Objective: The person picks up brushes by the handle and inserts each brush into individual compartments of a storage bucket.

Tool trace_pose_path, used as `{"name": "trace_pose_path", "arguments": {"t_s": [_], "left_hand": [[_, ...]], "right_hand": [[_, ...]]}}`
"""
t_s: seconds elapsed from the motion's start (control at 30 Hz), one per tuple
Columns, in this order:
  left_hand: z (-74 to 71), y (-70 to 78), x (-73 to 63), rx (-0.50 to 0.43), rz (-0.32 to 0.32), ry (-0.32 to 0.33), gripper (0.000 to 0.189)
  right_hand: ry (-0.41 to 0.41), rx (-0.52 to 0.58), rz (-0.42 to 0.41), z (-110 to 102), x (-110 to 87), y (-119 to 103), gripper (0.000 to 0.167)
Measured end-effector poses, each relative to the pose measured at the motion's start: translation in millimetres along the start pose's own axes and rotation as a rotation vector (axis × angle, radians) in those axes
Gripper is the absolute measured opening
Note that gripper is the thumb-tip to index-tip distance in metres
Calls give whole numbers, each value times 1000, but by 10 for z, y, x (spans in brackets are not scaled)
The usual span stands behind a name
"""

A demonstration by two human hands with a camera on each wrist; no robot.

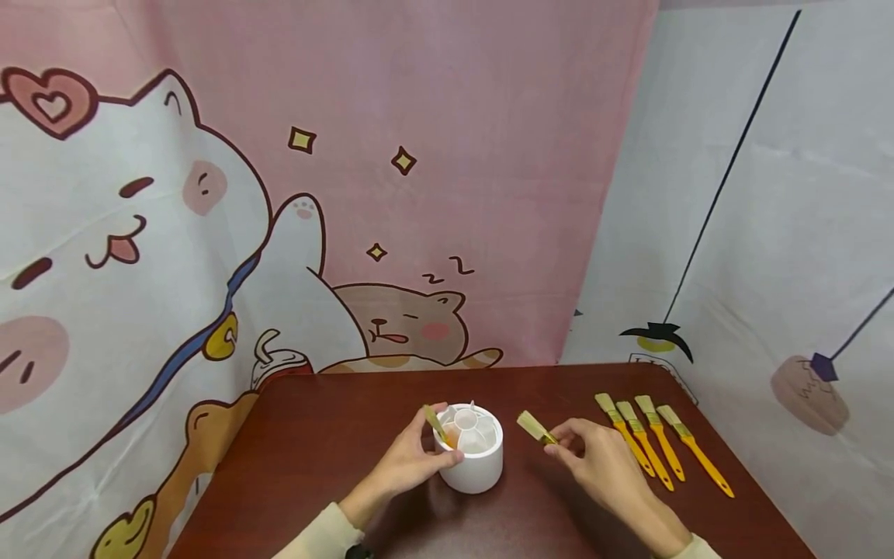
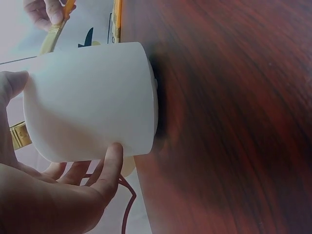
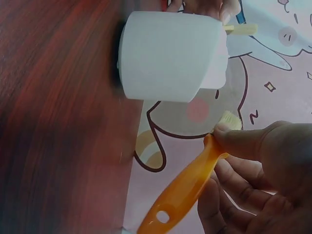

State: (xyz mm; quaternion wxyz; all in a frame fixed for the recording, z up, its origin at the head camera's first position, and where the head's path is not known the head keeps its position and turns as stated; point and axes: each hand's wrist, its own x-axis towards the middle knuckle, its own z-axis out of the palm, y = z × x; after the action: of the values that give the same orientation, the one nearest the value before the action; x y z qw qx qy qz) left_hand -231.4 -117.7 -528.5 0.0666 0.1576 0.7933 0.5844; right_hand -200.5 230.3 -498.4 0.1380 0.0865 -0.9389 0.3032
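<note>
A white round brush holder (image 1: 478,470), divided into compartments inside, stands on the table. My left hand (image 1: 408,464) grips its left side, the thumb at the near rim and the fingers around the far side. Inside the holder leans one paintbrush (image 1: 434,422), bristles up, by the left rim. To the right of the holder, my right hand (image 1: 606,463) pinches another paintbrush (image 1: 534,426) near its ferrule, between thumb and fingers. The right wrist view shows that brush's orange handle (image 3: 181,189), with a hole at its end, pointing down and away from the bristles.
Several paintbrushes (image 1: 649,435) with yellow-orange handles lie side by side on the right of the dark red-brown table (image 1: 335,419), bristles toward the back. A pink and white cartoon-printed cloth (image 1: 503,194) hangs behind and beside the table.
</note>
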Motion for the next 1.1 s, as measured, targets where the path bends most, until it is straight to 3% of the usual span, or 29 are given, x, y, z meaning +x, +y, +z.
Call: {"name": "trace_pose_path", "arguments": {"t_s": [0.2, 0.5, 1.1], "left_hand": [[-2, -1, 5, -2, 2, -6, 91], [7, -12, 5, 8, -5, -7, 90], [-5, -31, 13, 5, 5, 3, 91]], "right_hand": [[-6, 13, -15, -7, 10, -68, 19], [46, 31, -70, -24, 44, -176, 21], [138, 140, -266, 40, 114, -442, 28]]}}
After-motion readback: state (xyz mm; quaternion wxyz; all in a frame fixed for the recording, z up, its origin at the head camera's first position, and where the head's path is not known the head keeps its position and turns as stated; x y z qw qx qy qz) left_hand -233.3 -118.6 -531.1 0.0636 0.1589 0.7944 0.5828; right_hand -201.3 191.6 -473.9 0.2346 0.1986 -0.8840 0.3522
